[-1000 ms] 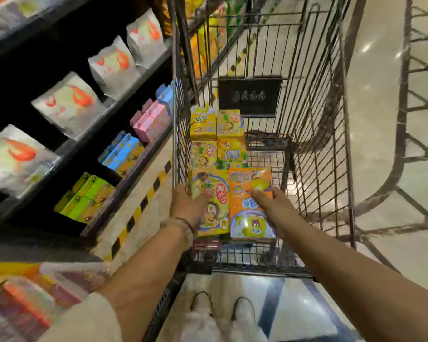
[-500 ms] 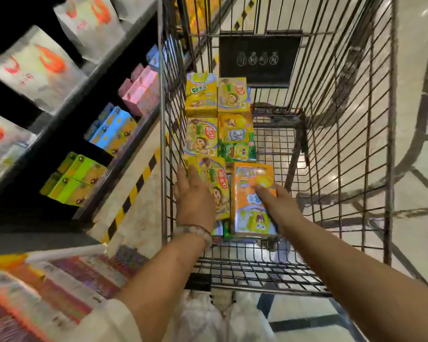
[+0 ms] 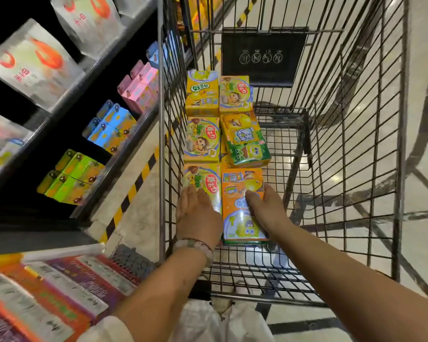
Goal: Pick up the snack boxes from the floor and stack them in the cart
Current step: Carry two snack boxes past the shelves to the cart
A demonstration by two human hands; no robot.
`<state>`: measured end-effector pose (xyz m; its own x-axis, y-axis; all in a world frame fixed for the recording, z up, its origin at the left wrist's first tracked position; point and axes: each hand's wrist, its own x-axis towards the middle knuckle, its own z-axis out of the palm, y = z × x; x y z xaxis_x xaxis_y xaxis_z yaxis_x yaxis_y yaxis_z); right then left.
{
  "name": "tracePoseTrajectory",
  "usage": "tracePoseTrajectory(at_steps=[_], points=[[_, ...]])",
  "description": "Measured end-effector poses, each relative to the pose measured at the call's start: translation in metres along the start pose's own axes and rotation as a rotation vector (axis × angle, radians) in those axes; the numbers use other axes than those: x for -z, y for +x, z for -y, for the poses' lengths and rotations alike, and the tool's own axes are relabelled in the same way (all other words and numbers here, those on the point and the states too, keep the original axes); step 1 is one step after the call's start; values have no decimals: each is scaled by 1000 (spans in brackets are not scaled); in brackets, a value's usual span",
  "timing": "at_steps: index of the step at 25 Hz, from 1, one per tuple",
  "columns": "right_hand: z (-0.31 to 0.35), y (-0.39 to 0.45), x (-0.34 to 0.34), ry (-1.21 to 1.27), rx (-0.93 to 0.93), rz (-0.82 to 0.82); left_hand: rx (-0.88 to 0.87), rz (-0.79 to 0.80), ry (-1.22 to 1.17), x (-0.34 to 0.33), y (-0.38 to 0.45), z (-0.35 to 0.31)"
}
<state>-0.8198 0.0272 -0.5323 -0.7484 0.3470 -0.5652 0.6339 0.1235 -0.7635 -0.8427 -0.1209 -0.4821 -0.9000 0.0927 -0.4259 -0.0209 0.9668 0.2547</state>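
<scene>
Seating two snack boxes on the cart (image 3: 160, 134) floor's near row; left hand (image 3: 198, 213) flat, fingers straight, pressing yellow box (image 3: 205, 183); right hand (image 3: 267, 208) curled round orange box (image 3: 240, 218) edge; likely light, stiff cardboard, glossy and slippery; grip the long edges.
</scene>
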Motion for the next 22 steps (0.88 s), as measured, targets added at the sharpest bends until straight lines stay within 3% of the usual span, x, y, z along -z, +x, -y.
tracePoseTrajectory(at_steps=[5,8,12,22], points=[[21,-4,7,-74,16,-38,-10,-3,-48,1,-9,4],[38,11,18,-24,56,-109,-169,64,8,2,-13,8],[52,19,10,1,114,-53,-410,294,162,2,-16,12],[51,15,7,-38,97,39,-321,196,231,-3,-11,15]])
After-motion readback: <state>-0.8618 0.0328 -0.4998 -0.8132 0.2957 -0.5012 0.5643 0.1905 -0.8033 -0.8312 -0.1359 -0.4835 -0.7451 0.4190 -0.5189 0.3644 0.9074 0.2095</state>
